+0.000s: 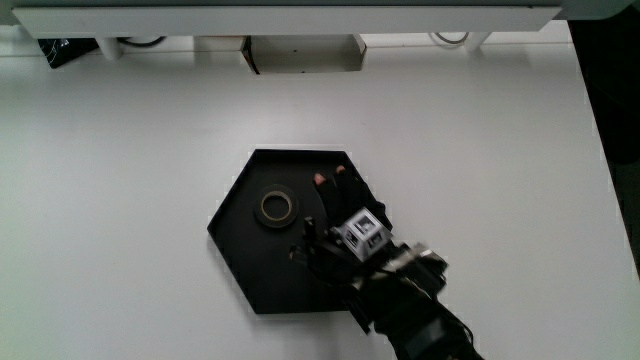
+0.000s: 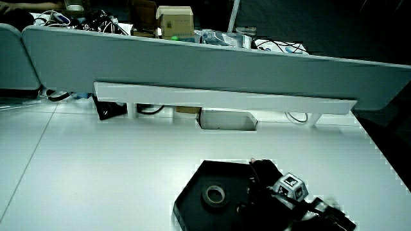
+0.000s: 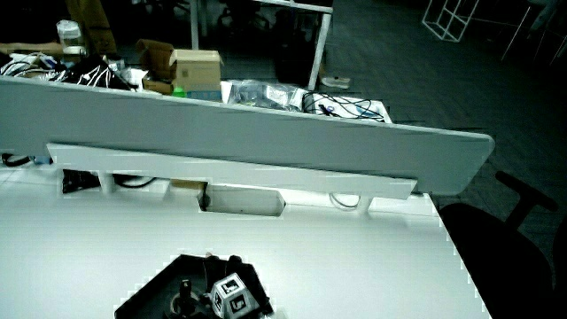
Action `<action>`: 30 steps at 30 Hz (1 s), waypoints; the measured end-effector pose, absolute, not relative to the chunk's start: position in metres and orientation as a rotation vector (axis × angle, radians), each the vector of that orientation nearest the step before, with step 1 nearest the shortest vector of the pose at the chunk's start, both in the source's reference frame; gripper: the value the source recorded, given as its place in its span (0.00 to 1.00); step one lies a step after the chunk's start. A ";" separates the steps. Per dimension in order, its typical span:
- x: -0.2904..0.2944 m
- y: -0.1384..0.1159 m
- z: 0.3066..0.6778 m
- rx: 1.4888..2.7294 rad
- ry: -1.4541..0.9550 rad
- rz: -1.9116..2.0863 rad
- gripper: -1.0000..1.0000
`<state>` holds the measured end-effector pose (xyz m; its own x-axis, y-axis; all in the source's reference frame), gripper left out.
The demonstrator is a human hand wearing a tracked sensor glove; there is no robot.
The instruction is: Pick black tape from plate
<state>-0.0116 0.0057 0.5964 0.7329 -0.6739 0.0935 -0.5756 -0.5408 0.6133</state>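
Observation:
A black hexagonal plate [image 1: 240,262] lies on the white table. The black tape [image 1: 277,206], a small roll with a pale inner ring, lies flat on the plate. The gloved hand [image 1: 338,205] is low over the plate, just beside the tape and not touching it. Its fingers are stretched out toward the plate's rim farthest from the person and hold nothing. The patterned cube [image 1: 362,233] sits on the hand's back. In both side views the hand [image 2: 264,183] [image 3: 226,270] hovers over the plate [image 2: 191,200] [image 3: 146,299] beside the tape [image 2: 214,194].
A grey low partition [image 2: 212,64] with a white rail [image 2: 225,102] runs along the table's edge farthest from the person. A white box [image 1: 303,54] sits under the rail, with cables [image 1: 140,42] beside it. A dark chair [image 3: 500,244] stands off the table.

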 end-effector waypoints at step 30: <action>-0.027 -0.001 0.618 2.246 -0.976 -0.574 1.00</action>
